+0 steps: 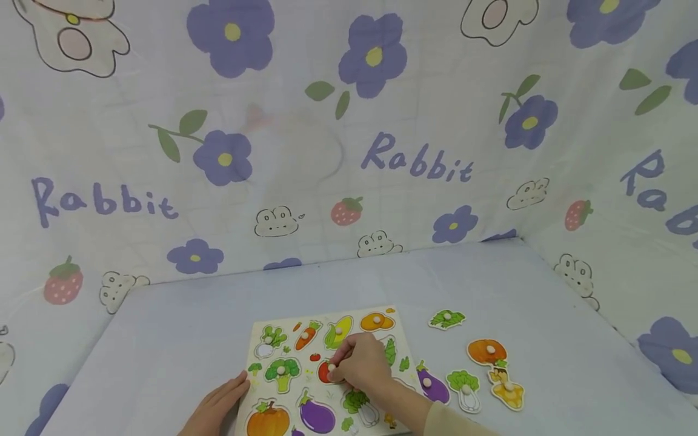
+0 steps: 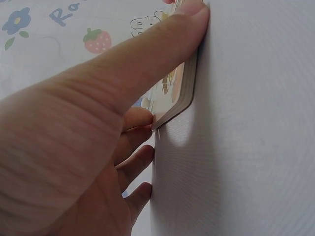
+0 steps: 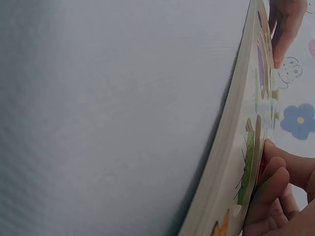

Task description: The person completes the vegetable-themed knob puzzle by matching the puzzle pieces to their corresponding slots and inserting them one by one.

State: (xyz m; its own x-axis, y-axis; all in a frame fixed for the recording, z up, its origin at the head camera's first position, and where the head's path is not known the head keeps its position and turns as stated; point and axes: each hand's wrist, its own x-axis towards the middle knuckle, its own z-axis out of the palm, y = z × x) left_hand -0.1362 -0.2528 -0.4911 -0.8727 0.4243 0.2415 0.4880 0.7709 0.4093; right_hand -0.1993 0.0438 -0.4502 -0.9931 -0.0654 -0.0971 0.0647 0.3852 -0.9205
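Fingertips of the right hand (image 1: 362, 366) pinch the small white knob of a red tomato piece (image 1: 325, 372) sitting near the middle of a wooden vegetable puzzle board (image 1: 262, 330), which lies flat on the pale lilac tabletop (image 1: 174, 327) at the near edge of the head view. The left hand (image 1: 218, 409) rests at the board's left edge, fingers straight and relaxed; the left wrist view shows its thumb lying along the board's rim and four fingers flat on the cloth beside it. On the board, besides the tomato, eight knobbed pieces show: a white radish (image 1: 269, 342), a carrot (image 1: 308, 335), a corn cob (image 1: 338, 332), an orange piece (image 1: 376, 321) at the far right corner, a broccoli (image 1: 282, 372), a pumpkin (image 1: 268, 419), an eggplant (image 1: 317, 415) and a leafy cabbage (image 1: 360, 407) partly under the right wrist. Five loose pieces lie on the cloth to the right of the board: a green leafy one (image 1: 446, 318) farthest back, an orange one (image 1: 487, 351), a yellow one (image 1: 508, 390) touching it, a white-stemmed cabbage (image 1: 464, 388) and a second eggplant (image 1: 432, 385) just beside the board's edge. A flower-and-strawberry printed curtain (image 1: 349, 121) reading "Rabbit" hangs behind and to the right.
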